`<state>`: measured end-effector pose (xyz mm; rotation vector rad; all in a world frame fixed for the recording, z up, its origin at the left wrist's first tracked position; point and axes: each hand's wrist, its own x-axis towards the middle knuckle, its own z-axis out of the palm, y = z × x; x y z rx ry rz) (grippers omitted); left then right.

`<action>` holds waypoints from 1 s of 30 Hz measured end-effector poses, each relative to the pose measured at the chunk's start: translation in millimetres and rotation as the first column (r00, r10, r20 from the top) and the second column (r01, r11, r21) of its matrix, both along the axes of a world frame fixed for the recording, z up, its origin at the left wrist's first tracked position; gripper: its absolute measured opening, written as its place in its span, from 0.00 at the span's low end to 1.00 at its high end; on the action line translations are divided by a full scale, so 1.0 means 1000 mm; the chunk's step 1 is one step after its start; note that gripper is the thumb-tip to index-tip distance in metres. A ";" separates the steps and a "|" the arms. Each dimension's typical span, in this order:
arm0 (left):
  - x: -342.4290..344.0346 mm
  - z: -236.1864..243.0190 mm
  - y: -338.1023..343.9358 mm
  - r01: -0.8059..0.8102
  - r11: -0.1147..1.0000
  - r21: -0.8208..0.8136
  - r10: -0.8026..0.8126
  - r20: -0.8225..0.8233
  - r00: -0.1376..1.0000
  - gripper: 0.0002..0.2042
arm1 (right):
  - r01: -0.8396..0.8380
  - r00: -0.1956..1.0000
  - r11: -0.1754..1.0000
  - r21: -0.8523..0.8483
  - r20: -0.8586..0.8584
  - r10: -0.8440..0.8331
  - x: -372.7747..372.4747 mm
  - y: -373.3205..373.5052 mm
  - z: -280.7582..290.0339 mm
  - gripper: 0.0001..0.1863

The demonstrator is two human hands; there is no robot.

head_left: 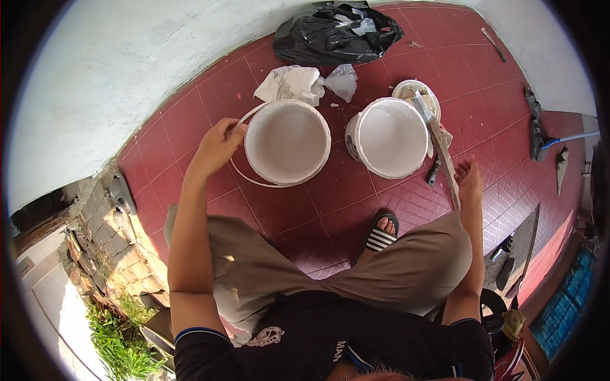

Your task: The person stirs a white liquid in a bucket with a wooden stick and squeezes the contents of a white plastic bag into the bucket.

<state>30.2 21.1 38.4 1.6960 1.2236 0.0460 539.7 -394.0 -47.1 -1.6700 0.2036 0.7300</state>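
With left hand (227, 138) in a pinch on the thin handle (250, 113) of the white bucket (286, 119) at upper centre-left, and right hand (469, 181) loosely spread beside the long stick (444, 152), at risk of tipping the bucket through one-sided pulling, or of jarring the second bucket (387, 124) at upper centre-right by bumping the stick.

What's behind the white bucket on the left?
A crumpled white bag, a smaller cloudy bag beside it, and a big black bag farther back. The bucket hides the white bag's near edge, so I can't see that part.
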 end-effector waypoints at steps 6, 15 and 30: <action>-0.021 -0.011 0.003 -0.017 0.988 0.151 0.009 0.055 0.998 0.24 | -0.738 0.158 0.498 -0.456 0.600 0.784 -0.120 0.218 0.180 0.12; -0.024 -0.004 0.006 0.023 0.983 0.181 -0.017 -0.036 0.999 0.25 | -0.806 -0.119 -0.046 -0.591 0.085 0.989 -0.197 0.352 0.056 0.23; -0.061 -0.002 0.009 -0.006 0.983 0.184 -0.011 0.090 0.996 0.23 | -0.773 0.472 0.568 -0.282 0.343 0.812 -0.234 0.366 0.012 0.15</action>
